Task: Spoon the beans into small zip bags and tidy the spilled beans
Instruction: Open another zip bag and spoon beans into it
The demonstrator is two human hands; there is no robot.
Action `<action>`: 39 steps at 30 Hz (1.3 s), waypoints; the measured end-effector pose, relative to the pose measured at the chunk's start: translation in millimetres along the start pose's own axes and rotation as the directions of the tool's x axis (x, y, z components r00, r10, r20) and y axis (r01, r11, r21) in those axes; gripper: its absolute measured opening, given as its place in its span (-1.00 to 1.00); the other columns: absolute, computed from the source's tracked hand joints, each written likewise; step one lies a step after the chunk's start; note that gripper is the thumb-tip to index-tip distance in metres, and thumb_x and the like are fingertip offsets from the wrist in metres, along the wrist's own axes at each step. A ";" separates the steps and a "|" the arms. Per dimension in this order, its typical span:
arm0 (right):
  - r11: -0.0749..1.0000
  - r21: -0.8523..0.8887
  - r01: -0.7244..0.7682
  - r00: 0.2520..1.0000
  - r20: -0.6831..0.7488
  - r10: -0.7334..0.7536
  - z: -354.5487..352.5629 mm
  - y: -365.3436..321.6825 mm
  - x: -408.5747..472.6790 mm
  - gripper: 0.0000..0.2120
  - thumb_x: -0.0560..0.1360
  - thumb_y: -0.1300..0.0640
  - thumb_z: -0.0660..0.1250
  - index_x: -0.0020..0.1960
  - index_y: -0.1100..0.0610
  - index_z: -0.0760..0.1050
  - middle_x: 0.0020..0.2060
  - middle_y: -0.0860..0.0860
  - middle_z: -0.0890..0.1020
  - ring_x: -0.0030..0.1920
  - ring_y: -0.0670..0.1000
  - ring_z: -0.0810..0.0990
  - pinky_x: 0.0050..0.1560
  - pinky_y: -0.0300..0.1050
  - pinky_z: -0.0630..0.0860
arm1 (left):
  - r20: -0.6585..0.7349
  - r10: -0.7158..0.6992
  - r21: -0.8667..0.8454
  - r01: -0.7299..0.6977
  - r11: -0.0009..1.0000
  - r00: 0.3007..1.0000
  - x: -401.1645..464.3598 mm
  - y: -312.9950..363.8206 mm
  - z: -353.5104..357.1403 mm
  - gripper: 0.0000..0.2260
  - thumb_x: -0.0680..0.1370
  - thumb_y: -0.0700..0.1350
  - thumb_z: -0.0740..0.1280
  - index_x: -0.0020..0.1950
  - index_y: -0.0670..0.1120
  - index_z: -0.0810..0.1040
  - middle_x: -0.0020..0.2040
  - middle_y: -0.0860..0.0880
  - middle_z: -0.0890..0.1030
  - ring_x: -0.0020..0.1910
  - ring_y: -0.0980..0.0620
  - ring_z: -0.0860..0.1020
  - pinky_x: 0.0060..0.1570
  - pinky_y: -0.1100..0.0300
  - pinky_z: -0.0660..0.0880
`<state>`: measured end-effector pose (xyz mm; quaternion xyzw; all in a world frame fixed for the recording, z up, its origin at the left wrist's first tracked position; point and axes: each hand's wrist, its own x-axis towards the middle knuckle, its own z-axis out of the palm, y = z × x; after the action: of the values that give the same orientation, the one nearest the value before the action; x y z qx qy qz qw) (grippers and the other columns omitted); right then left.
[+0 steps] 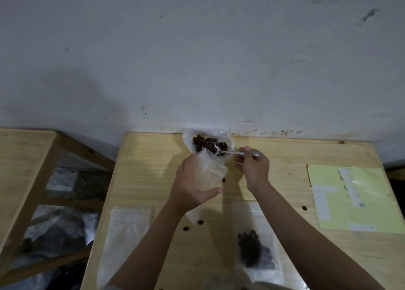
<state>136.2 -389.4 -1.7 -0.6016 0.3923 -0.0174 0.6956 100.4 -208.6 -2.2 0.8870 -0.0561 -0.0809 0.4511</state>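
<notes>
Setting: I'm looking down on a pale wooden table (285, 158) pushed against a scuffed grey wall (197, 59).
Beans: dark brown beans (206, 144) sit heaped in a clear plastic bag (188, 139) at the table's far edge, just beyond both my hands.
Spoon: a small metal spoon (228, 152) lies left-to-right, bowl in the heap.
Right hand (254, 167): pinches the spoon handle; nearer the heap.
Left hand (192, 186): fingers curled round an empty small clear zip bag (211, 171), its mouth tilted up beside the heap.
Key relation: bag mouth sits just left of the spoon bowl, so I judge a short leftward carry.
Strays: spilled beans (192, 225) lie loose near me.
Nearby: a filled zip bag (256, 250), a flat empty zip bag (127, 235), a yellow sheet (355, 199).
</notes>
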 end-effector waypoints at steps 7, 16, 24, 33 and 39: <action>0.994 0.107 -0.034 0.999 0.001 0.034 -3.2 -9.7 -5.8 -0.77 0.60 0.14 0.20 -0.14 0.19 0.56 -0.23 0.11 0.63 -0.26 0.04 0.64 -0.24 -0.14 0.62 | -0.080 0.055 0.021 -0.054 0.998 0.995 -4.8 2.0 -2.2 -0.04 0.19 0.26 0.48 0.46 -0.06 0.19 0.30 0.29 0.23 0.29 0.40 0.16 0.27 0.29 0.19; 0.988 0.114 0.103 0.985 0.125 -0.117 -31.9 -43.2 -27.7 -0.74 0.61 0.14 0.18 -0.13 0.25 0.55 -0.24 0.12 0.60 -0.35 -0.04 0.61 -0.29 -0.16 0.61 | -0.098 0.044 0.154 -0.028 0.988 0.994 -10.4 4.7 -19.4 0.01 0.17 0.32 0.46 0.49 -0.06 0.18 0.36 0.04 0.34 0.30 0.08 0.30 0.25 0.15 0.21; 0.943 0.015 0.332 0.899 0.298 -0.321 -51.8 -57.9 -50.9 -0.79 0.59 0.20 0.20 -0.13 0.14 0.58 -0.28 0.12 0.62 -0.27 -0.04 0.64 -0.16 -0.08 0.65 | -0.121 0.081 0.217 -0.054 0.975 0.989 -9.6 8.5 -21.7 0.01 0.16 0.35 0.41 0.49 -0.08 0.18 0.39 0.00 0.33 0.35 0.04 0.28 0.30 0.18 0.13; 0.913 -0.089 0.397 0.904 0.211 -0.373 -36.1 -42.0 -34.7 -0.83 0.58 0.17 0.25 -0.10 0.05 0.60 -0.25 0.02 0.64 -0.25 -0.11 0.64 -0.17 -0.12 0.61 | -0.115 0.033 0.149 -0.016 0.989 0.993 -13.2 6.7 -16.6 0.04 0.18 0.33 0.45 0.51 -0.06 0.12 0.42 0.02 0.23 0.40 0.04 0.21 0.35 0.09 0.23; 0.851 -0.291 0.437 0.899 0.181 -0.399 -8.4 -13.1 -20.7 -0.84 0.57 0.13 0.26 -0.05 0.07 0.62 -0.27 -0.03 0.65 -0.15 0.07 0.66 -0.08 0.05 0.60 | -0.073 -0.029 0.097 0.036 0.995 0.997 -13.8 0.0 -12.8 0.07 0.17 0.34 0.46 0.53 -0.04 0.09 0.43 0.04 0.19 0.42 0.04 0.21 0.35 -0.01 0.33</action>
<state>122.9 -389.7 20.6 -0.7785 0.2091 -0.0695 0.5876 89.4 -196.1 6.5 0.9113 -0.0292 -0.0537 0.4072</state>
